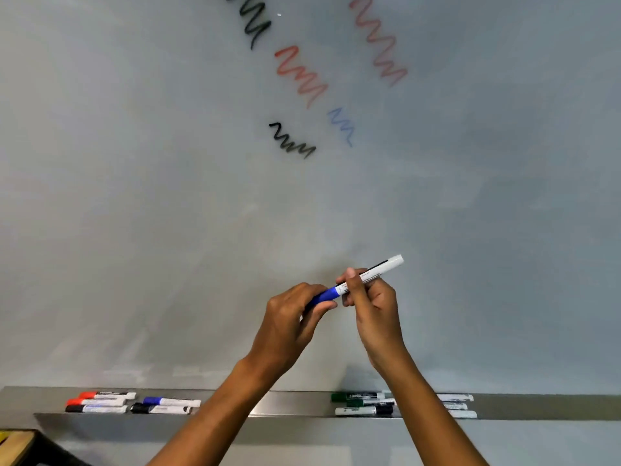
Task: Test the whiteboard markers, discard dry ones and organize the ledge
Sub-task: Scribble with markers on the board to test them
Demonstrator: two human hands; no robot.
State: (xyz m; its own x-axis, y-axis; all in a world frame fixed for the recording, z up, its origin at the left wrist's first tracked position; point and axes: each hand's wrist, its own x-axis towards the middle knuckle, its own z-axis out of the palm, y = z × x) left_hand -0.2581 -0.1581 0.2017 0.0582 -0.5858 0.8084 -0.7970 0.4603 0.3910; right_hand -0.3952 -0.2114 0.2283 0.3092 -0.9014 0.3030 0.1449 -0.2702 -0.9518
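Blue marker point(356, 280) slants up-right between hands: left hand point(292, 317) grips the cap point(324, 295), right hand point(373, 301) grips the barrel.

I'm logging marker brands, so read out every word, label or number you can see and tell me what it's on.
"camlin": on the barrel of the green marker at the back of the ledge.
Blue marker in the hands: small print on its white barrel, too blurred to read.
Other markers on the ledge: labels too small to read.
Whiteboard: only squiggles, no words.
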